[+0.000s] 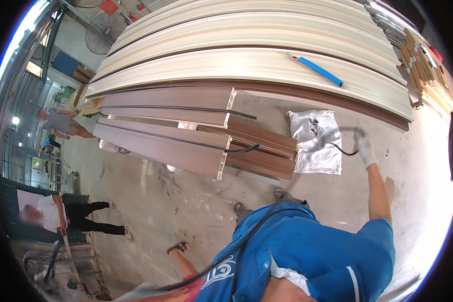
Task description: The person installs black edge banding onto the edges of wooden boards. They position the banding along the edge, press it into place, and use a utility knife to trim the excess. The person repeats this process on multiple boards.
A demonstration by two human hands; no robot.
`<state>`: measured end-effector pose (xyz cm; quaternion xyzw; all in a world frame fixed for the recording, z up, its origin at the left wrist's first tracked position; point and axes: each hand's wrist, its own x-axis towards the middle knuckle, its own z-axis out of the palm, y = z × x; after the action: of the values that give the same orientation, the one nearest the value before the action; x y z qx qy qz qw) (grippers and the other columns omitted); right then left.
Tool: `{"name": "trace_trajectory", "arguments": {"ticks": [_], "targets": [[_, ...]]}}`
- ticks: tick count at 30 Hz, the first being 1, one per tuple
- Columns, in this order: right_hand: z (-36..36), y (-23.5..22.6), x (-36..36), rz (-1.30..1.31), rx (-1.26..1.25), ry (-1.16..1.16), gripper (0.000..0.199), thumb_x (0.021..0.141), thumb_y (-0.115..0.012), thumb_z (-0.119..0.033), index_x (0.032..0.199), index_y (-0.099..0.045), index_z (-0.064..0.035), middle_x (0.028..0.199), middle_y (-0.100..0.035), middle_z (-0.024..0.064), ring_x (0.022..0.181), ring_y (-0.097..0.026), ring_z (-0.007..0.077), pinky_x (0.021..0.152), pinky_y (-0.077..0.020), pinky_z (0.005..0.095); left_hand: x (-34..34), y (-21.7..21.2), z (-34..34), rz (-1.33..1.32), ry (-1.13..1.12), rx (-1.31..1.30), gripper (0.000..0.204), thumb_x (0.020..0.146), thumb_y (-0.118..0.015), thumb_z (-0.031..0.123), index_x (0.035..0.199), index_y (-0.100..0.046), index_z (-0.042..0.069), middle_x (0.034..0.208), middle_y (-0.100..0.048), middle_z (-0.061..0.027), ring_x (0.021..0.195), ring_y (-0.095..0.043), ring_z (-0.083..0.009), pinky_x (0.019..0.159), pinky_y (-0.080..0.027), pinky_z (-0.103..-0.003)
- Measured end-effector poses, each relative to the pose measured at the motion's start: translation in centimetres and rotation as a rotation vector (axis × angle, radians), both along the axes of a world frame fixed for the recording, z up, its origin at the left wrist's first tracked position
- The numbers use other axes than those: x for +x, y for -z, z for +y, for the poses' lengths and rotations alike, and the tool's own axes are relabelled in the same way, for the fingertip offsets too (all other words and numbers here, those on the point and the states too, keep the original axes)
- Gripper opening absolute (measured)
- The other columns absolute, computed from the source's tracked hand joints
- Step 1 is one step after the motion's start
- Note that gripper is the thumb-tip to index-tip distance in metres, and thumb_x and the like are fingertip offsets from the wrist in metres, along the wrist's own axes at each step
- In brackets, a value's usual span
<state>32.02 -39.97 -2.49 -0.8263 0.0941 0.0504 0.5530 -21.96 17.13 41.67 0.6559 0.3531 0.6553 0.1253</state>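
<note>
My right hand (363,146), in a pale work glove, is stretched out to the right above the floor. Its fingers are closed round a thin black flexible strip (343,151), whose end curls out beside a white woven sack (307,160). More of the strip is smeared by motion, then crosses my blue shirt toward the lower left. There a blurred pale shape at the lower edge, where the strip runs out, appears to be my left hand (143,290); its fingers cannot be made out.
Two grey-brown panels (161,143), each with a black strip lying along it, rest beside brown boards (261,166). Beyond stand long cream profiles (246,63) with a blue-handled tool (321,71) on top. Two people (50,211) (60,123) are on the left; a sandalled foot (178,247) shows nearby.
</note>
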Motion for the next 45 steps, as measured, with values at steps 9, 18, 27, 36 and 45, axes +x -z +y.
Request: {"name": "trace_trajectory", "arguments": {"ticks": [9, 18, 27, 36, 45], "targets": [[11.3, -31.5, -5.7, -0.405, 0.104, -0.747, 0.062, 0.075, -0.09, -0.032, 0.125, -0.061, -0.0113, 0.098, -0.056, -0.0042, 0.08, -0.05, 0.0066, 0.07, -0.0401, 0.0213, 23.2, 12.6, -12.6, 0.585, 1.687, -0.98, 0.037, 0.091, -0.067, 0.005, 0.128, -0.069, -0.001, 0.119, -0.074, -0.0147, 0.092, -0.07, -0.0192, 0.084, -0.056, -0.033], [19.0, -17.4, -8.1, -0.348, 0.229, -1.385, 0.045, 0.075, -0.085, -0.019, 0.116, -0.074, -0.0053, 0.111, -0.075, 0.0109, 0.102, -0.072, 0.0267, 0.086, -0.055, 0.0358, 33.5, 19.7, -19.5, 0.653, 1.715, -0.175, 0.03, 0.098, -0.069, 0.02, 0.126, -0.067, 0.009, 0.098, -0.073, -0.016, 0.09, -0.072, -0.0313, 0.077, -0.056, -0.04], [13.4, -18.6, -2.5, -0.171, -0.128, -0.82, 0.013, 0.076, -0.076, -0.001, 0.085, -0.068, -0.0043, 0.078, -0.059, -0.0009, 0.067, -0.052, 0.0101, 0.06, -0.0413, 0.0282, 36.0, 18.2, -5.8, 0.149, 1.517, -0.656, 0.048, 0.104, -0.057, 0.05, 0.126, -0.07, 0.01, 0.097, -0.072, -0.0048, 0.071, -0.067, -0.0162, 0.059, -0.054, -0.031], [4.4, -25.2, 5.0, -0.565, 0.677, -0.033, 0.041, 0.108, -0.054, -0.045, 0.117, -0.068, -0.0078, 0.081, -0.047, -0.0067, 0.06, -0.03, 0.0005, 0.055, -0.026, 0.018, 34.5, 19.0, 25.2, -0.863, 1.162, -0.9, 0.02, 0.103, -0.067, 0.026, 0.104, -0.069, 0.006, 0.085, -0.064, -0.0018, 0.065, -0.05, -0.0104, 0.053, -0.039, -0.026], [0.0, -26.8, 3.9, -0.715, 0.112, 0.305, 0.049, 0.102, -0.063, -0.044, 0.129, -0.07, -0.0036, 0.083, -0.054, -0.0085, 0.061, -0.035, 0.0005, 0.053, -0.0255, 0.0213, 39.0, 26.7, 36.1, 0.445, 0.71, -0.783, 0.014, 0.089, -0.074, 0.015, 0.096, -0.075, 0.003, 0.073, -0.072, -0.01, 0.076, -0.072, -0.0218, 0.069, -0.057, -0.033]]}}
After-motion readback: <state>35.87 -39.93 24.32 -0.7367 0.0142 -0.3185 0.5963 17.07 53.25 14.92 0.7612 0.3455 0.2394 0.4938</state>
